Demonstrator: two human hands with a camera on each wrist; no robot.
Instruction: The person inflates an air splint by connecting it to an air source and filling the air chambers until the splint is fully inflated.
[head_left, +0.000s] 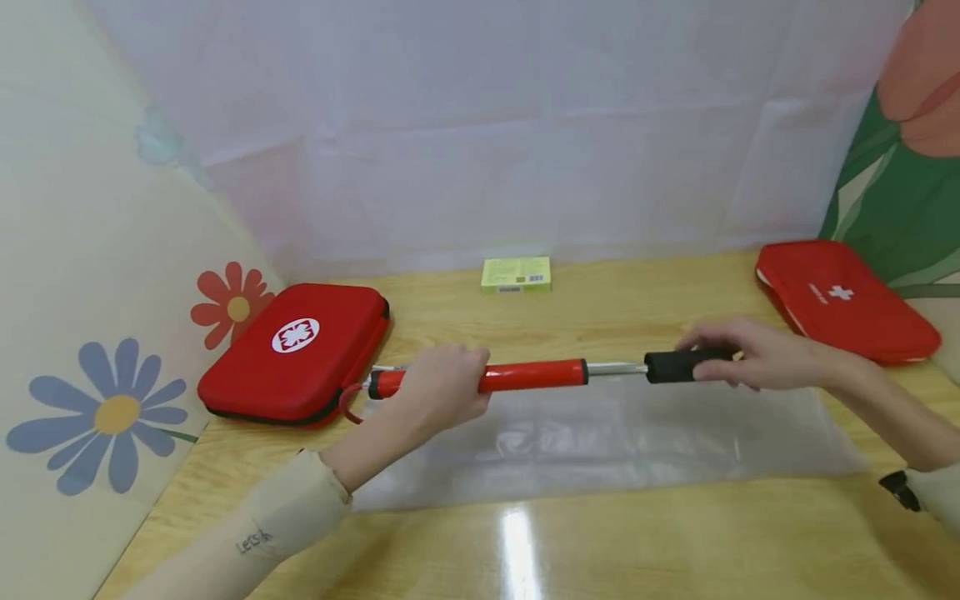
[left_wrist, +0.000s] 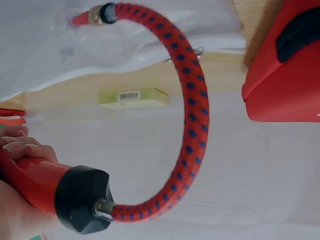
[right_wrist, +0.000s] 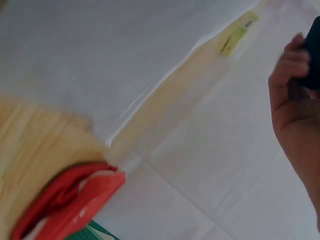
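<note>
A red hand pump (head_left: 536, 375) is held level above a clear plastic sheet or bag (head_left: 600, 442). My left hand (head_left: 446, 383) grips its red barrel near the left end. At the other end, my right hand (head_left: 757, 354) holds the black foam handle (head_left: 671, 367) between thumb and fingers, with some silver rod showing between handle and barrel. In the left wrist view, a red hose with blue dots (left_wrist: 192, 120) curves from the barrel's black cap (left_wrist: 84, 199) to a nozzle (left_wrist: 95, 15) at the clear plastic's valve.
A hard red first-aid case (head_left: 300, 358) lies at the left of the wooden table (head_left: 637, 533). A soft red pouch with a white cross (head_left: 847, 300) is at the right. The small yellow-green box (head_left: 516, 275) stands at the back by the white cloth.
</note>
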